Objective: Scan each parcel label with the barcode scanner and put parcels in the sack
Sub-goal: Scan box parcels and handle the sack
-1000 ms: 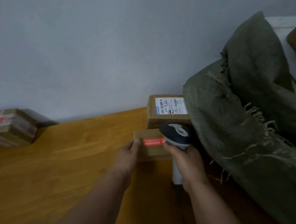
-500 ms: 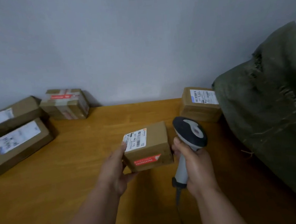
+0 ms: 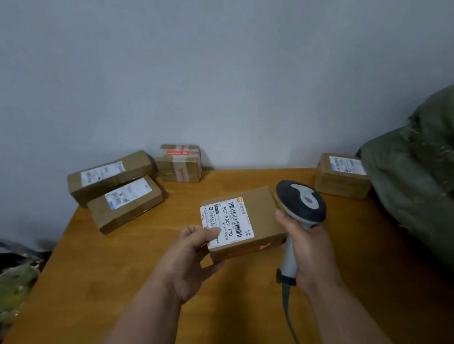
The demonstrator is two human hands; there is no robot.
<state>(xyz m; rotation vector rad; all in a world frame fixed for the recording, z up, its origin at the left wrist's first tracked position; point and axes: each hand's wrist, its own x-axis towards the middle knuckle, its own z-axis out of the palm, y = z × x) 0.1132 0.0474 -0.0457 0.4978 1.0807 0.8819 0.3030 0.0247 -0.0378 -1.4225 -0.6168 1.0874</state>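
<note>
At centre frame, my left hand [image 3: 193,254] grips a small cardboard parcel [image 3: 255,219] above the wooden table [image 3: 93,295], thumb lying on the near-left corner of its white label [image 3: 229,221], fingers curled beneath. The label faces up; its barcode and the print "507-P802 T70" are legible. A red strip runs along the parcel's near side.

Just right of centre, my right hand [image 3: 309,250] is wrapped around the grey handle of the barcode scanner [image 3: 301,203]. The scanner's dark head sits just beside the parcel's right edge, and its cable drops to the bottom edge of the frame.

At the right edge lies the green sack [image 3: 430,194], slumped on the table. One labelled parcel [image 3: 340,177] rests against its left side.

At upper left of the table, two long labelled parcels [image 3: 122,187] lie side by side, with a taped box [image 3: 179,162] just to their right, against the grey wall [image 3: 209,62].
</note>
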